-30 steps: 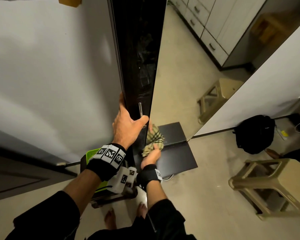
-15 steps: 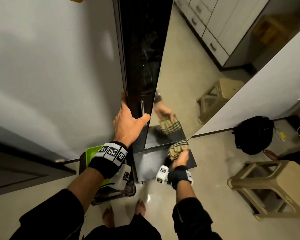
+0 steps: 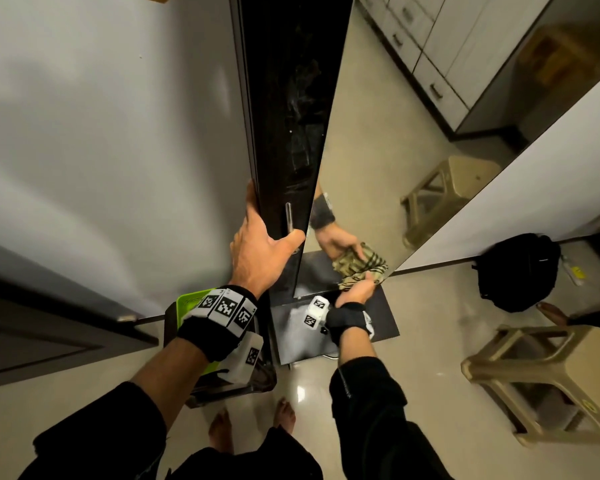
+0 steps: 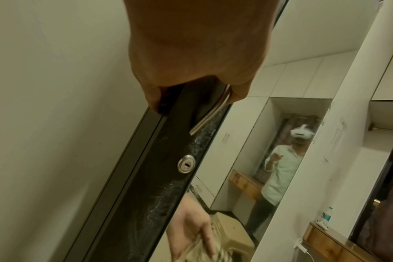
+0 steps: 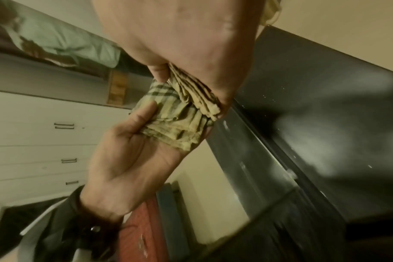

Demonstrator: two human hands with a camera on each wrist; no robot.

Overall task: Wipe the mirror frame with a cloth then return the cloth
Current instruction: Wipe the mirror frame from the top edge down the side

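Note:
The tall mirror (image 3: 378, 133) has a dark frame (image 3: 288, 133) with a metal handle (image 3: 289, 216) and a keyhole (image 4: 186, 163). My left hand (image 3: 271, 225) grips the frame's left edge at handle height, fingers behind the edge and thumb on the front beside the handle (image 4: 210, 115). My right hand (image 3: 355, 291) holds a bunched beige checked cloth (image 3: 378, 277) against the mirror's bottom right corner. In the right wrist view the cloth (image 5: 195, 95) sits between thumb and palm, touching the glass above the dark bottom frame (image 5: 303, 106). Hand and cloth are doubled in the reflection.
A dark base plate (image 3: 385, 317) lies on the floor under the mirror. A beige plastic stool (image 3: 551, 375) stands at the right, with a black backpack (image 3: 520, 271) by the wall. A green-lidded bin (image 3: 191, 303) sits at the left. My bare feet (image 3: 284, 414) stand close.
My right hand has slid the cloth from the mirror's lower left along the bottom edge to the lower right corner. The left hand has kept its grip on the frame.

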